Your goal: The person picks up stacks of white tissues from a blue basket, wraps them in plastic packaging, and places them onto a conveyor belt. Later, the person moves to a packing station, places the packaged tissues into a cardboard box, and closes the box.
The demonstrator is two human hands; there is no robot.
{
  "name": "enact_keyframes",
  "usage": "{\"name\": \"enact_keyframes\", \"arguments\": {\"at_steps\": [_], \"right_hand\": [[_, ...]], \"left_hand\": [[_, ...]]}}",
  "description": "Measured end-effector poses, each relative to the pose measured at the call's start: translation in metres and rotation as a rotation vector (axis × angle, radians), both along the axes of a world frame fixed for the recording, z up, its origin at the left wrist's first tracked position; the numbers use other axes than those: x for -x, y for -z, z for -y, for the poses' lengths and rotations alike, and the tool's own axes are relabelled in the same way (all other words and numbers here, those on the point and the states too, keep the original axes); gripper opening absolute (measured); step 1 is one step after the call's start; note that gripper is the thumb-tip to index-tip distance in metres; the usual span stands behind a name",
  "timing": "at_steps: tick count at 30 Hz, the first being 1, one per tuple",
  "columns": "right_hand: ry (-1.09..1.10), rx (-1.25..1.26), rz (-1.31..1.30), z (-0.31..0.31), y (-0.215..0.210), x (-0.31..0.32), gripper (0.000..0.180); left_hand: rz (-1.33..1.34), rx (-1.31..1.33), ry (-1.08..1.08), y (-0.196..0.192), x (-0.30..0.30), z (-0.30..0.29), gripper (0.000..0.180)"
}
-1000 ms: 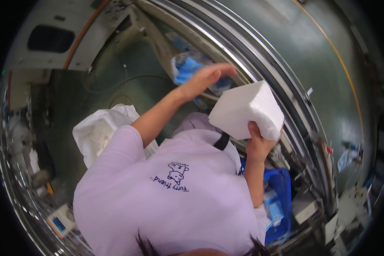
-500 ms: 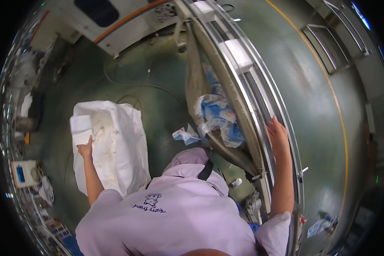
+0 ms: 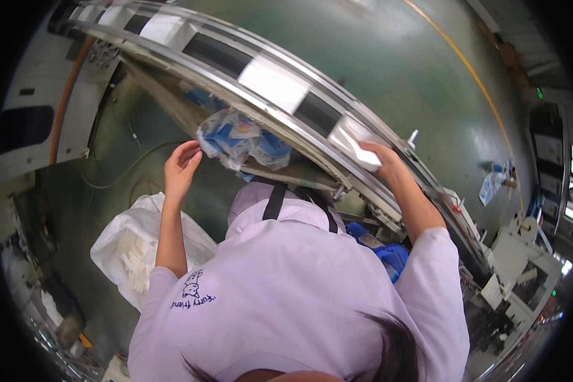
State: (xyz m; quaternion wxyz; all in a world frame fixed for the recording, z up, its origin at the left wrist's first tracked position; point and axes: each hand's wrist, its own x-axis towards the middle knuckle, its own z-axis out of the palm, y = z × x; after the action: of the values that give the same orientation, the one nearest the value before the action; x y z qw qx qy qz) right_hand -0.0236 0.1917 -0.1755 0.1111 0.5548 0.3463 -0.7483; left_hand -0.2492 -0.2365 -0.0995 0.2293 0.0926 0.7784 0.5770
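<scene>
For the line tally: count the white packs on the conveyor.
3 clearly visible: one white pack at the conveyor's far left end, one mid-belt, one under the right hand. More may be hidden beyond the picture's edge.

Shiny metal conveyor rail, crinkly plastic bag

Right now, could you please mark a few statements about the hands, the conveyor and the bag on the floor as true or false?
1. The right hand rests on a white packet on the conveyor. True.
2. The left hand grips a white packet. False: it is open and empty, raised near the blue-and-white wrappers under the conveyor.
3. A white bag lies on the green floor on the person's left. True.
4. The conveyor belt carries no packets. False: several white packets lie spaced along it.
5. The person's top is dark blue. False: it is pale lilac.
</scene>
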Motion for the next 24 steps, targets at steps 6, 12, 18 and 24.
{"name": "enact_keyframes", "arguments": {"at_steps": [6,12,18,24], "right_hand": [[-0.051,-0.868,0.251,-0.02,-0.204,-0.189,0.044],[-0.038,-0.694,-0.607,0.036,-0.249,-0.126,0.054],[-0.571,-0.811,-0.839,0.098,-0.211,0.026,0.058],[-0.608,-0.517,-0.862,0.172,-0.213,0.074,0.065]], "left_hand": [[0.035,-0.113,0.04,-0.015,-0.029,-0.031,0.029],[0.321,-0.634,0.448,-0.071,-0.074,-0.162,0.039],[0.164,-0.663,0.413,-0.104,-0.092,-0.125,0.104],[0.173,-0.541,-0.031,-0.1,-0.13,-0.042,0.111]]}}
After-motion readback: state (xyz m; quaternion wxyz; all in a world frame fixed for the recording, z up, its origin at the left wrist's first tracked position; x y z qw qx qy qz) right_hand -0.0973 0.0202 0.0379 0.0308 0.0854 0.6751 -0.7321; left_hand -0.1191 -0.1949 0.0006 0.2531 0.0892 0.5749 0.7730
